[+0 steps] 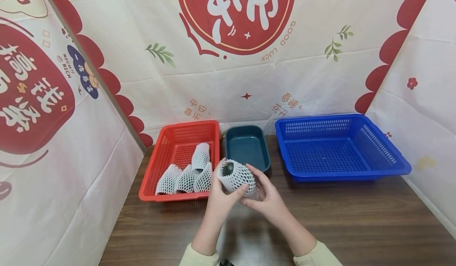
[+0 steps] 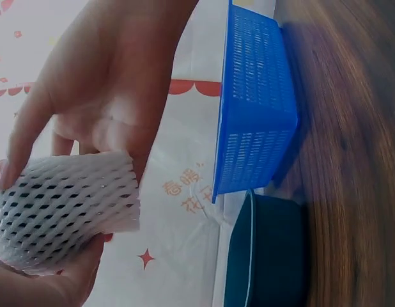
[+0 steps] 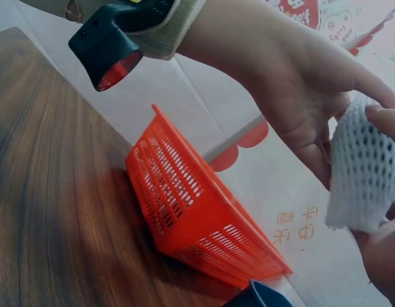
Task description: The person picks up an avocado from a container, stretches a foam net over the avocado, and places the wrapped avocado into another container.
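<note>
Both hands hold one white foam fruit net (image 1: 239, 179) over the wooden table, in front of the teal tray. Its left end is open, showing something dark green and rounded (image 1: 228, 169) inside. My left hand (image 1: 221, 192) grips the net from the left, thumb across its front. On the other side my right hand (image 1: 266, 198) has its fingers curled around the net's right end. The left wrist view shows dark surface through the mesh of the net (image 2: 63, 208). In the right wrist view the net (image 3: 364, 166) hangs between both hands.
A red basket (image 1: 151, 179) at the left contains several white foam nets (image 1: 185, 179). Beside it is a teal tray (image 1: 264, 149). At the right stands a blue basket (image 1: 349, 175). Printed cloth walls (image 1: 246, 76) enclose the wooden table (image 1: 338, 226) at the back and sides.
</note>
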